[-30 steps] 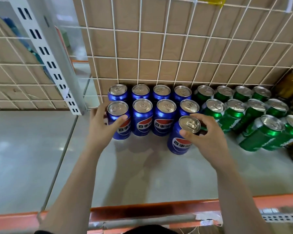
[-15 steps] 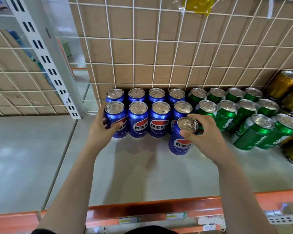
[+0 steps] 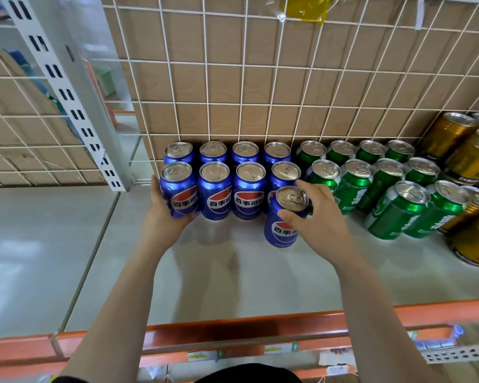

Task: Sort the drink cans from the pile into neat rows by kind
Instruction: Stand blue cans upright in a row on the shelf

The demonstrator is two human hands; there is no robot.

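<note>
From the head view, two rows of four blue Pepsi cans stand upright on the grey shelf against the wire grid panel; green cans fill the rows just to their right, and gold cans bunch at the far right edge, less orderly as far as the view shows. The left hand curls round the end Pepsi can at the left of the front row, thumb under its label; the right hand grips the loose Pepsi can near its rim, fingers wrapped behind it; that can stands just in front of the rightmost blue column, starting a third row. The likely trouble lies on the right: the fingers behind the loose can sit close to the nearest green cans, so sliding it sideways or drawing the hand out carelessly could nudge one over and topple its neighbours; a hard push backward could shove the blue column out of line; a squeeze from the left hand could skew the front row.
</note>
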